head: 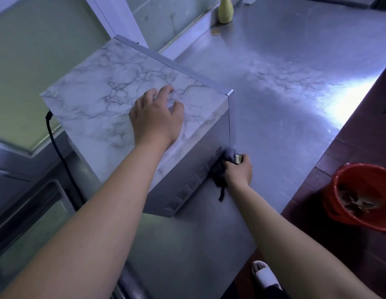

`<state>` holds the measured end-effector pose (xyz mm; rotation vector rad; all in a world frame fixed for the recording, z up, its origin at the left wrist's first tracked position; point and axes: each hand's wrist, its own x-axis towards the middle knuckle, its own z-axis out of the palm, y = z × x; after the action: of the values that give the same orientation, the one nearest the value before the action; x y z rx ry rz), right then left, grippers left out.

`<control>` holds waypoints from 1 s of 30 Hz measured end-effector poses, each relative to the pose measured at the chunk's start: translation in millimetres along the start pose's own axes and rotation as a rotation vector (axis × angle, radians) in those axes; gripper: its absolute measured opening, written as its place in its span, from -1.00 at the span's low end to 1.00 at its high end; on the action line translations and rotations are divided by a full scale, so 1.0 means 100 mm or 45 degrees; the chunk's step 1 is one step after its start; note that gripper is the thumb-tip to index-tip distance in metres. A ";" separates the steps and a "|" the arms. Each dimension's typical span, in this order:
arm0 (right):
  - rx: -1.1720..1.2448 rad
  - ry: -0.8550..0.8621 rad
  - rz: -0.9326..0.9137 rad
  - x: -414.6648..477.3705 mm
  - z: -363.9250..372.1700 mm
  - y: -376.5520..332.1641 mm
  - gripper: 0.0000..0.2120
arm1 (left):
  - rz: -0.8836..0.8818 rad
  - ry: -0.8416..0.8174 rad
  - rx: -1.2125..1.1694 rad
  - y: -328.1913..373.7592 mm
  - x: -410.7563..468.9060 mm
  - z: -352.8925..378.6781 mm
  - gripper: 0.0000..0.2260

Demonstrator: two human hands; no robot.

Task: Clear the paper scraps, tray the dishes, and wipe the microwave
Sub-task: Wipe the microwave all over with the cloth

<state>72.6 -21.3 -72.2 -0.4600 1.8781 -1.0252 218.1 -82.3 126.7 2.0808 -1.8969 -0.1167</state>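
Note:
The microwave [97, 100] stands on a steel counter [284, 87], its top covered in white marble-pattern film and its grey side showing vent slots. My left hand [157, 117] rests flat on the top near the front right corner, fingers spread. My right hand [238, 169] grips a dark grey cloth [222, 169] and presses it against the lower front end of the vented side. A loose strip of the cloth hangs down below the hand.
A black power cord [56, 147] runs down from the microwave's left side. A red bucket [360, 195] holding scraps sits on the floor at the right. A pale yellow bottle [226, 10] stands at the counter's far edge. A white-slippered foot [265, 275] shows below.

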 end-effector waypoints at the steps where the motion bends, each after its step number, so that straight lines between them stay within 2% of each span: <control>1: 0.010 -0.019 -0.021 -0.01 -0.03 0.00 -0.80 | 0.000 -0.009 0.002 0.00 0.00 0.00 -0.61; 4: 0.047 -0.030 -0.119 -0.15 -0.17 0.05 -0.81 | -0.001 -0.033 0.012 0.00 0.00 -0.02 -0.59; 9: 0.039 -0.010 -0.282 -0.64 -0.42 0.16 -0.69 | 0.024 -0.059 -0.021 -0.02 0.01 -0.05 -0.58; 13: -0.030 -0.012 -0.444 -0.92 -0.59 0.10 -0.70 | 0.049 -0.110 -0.076 -0.07 0.02 -0.06 -0.57; 17: -0.096 -0.038 -0.850 -1.16 -0.68 -0.28 -0.61 | 0.197 -0.249 -0.028 -0.14 0.06 -0.13 -0.55; 21: -0.024 0.074 -1.228 -1.31 -0.67 -0.72 -0.54 | 0.330 -0.411 0.065 -0.40 -0.09 -0.29 -0.52; 24: 0.082 0.083 -1.512 -1.30 -0.53 -0.91 -0.57 | 0.247 -0.358 0.175 -0.69 -0.30 -0.37 -0.50; 27: 0.024 0.135 -1.663 -1.26 -0.33 -0.87 -0.67 | 0.137 -0.270 0.140 -0.81 -0.52 -0.37 -0.51; 30: 0.054 0.242 -1.760 -1.17 -0.22 -0.70 -0.76 | 0.144 -0.112 0.161 -0.77 -0.66 -0.30 -0.51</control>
<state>107.1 26.4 52.7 -1.8049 1.5393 -1.9878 292.7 -7.0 122.8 2.0736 -2.1201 -0.0645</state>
